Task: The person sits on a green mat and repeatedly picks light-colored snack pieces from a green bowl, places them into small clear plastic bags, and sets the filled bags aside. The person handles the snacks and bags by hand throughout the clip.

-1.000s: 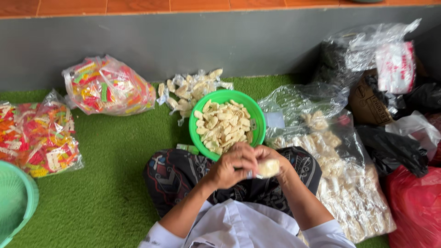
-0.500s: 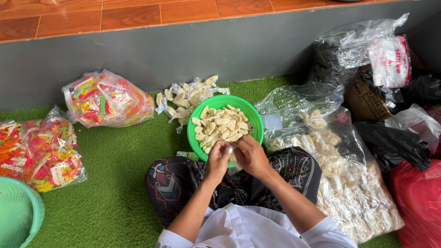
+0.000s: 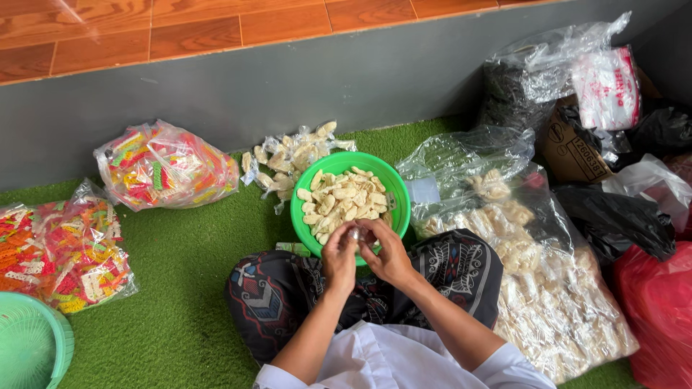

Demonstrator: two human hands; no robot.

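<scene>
Green plastic, smooth and round: the bowl sits on the turf mat just past my knees, heaped with pale, curved crackers that look dry and brittle. My left hand and right hand meet over its near rim, fingers curled in around a small clear wrapper pinched between both sets of fingertips. Neither hand is spread; both are drawn close on that little packet, and I cannot tell what it holds.

What worries me is the film. It looks thin and slippery, so too light a pinch could let the packet slide out and drop among the loose crackers, while too hard a squeeze would likely crush whatever is inside. My wrists hang right above the rim, and a careless nudge could tip the bowl and scatter the pieces into the bristly turf, where crumbs would be hard to pick out.

Just behind the bowl lies a small heap of filled packets, crinkled and shiny. To my right a big clear bag bulges with more pale pieces, soft-sided and creased. To my left sit two bags of bright, multicoloured snacks, and a mint-green basket with a ribbed, latticed wall stands at the mat's edge.
</scene>
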